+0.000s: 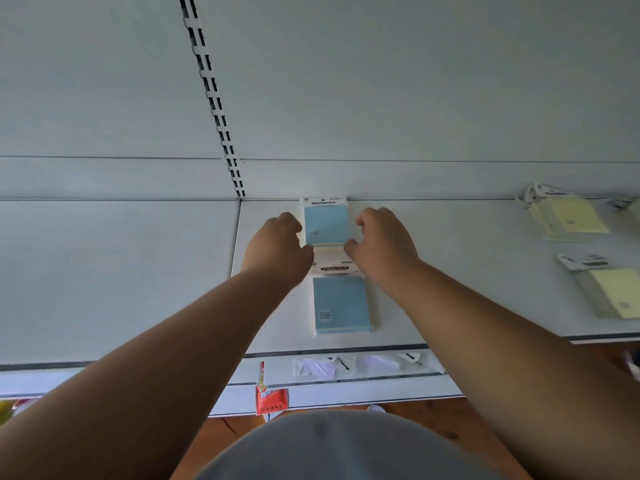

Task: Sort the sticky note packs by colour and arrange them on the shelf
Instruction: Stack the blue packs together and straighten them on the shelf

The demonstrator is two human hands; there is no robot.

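Blue rear pack (325,223) | left hand (277,247), right hand (381,244) flank it | fingers curled, clamped on its sides

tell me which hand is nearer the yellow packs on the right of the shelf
Right. The right hand is at the right edge of the rear blue pack, on the side toward the yellow packs. The left hand is at that pack's left edge, farther away.

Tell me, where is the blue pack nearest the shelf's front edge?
In the head view, the front blue pack lies mid-shelf, directly before the rear blue pack.
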